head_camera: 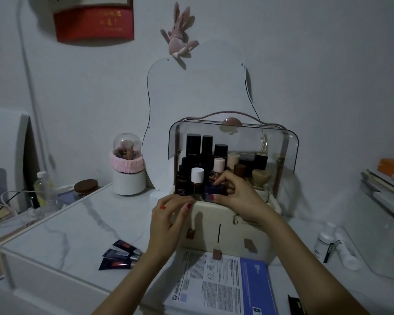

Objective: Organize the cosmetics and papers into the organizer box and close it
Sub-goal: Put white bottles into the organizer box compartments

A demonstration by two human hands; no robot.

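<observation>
The cream organizer box (232,226) stands at the table's back with its clear lid (280,151) swung up. Several bottles fill its top tray, among them a brown bottle with a white cap (197,180). My right hand (234,196) grips a dark blue jar (214,189) at the tray's front edge. Beside it, my left hand (168,219) hovers with fingers apart, its tips close to the brown bottle. Three dark tubes (121,255) lie on the table to the left. A printed paper sheet (221,285) lies in front of the box. Two white bottles (337,244) lie at the right.
A wavy mirror (191,92) leans on the wall behind the box. A white domed brush holder with a pink band (127,169), a brown-lidded jar (85,187) and a plastic bottle (42,189) stand at the left. Stacked books (387,185) sit at the right.
</observation>
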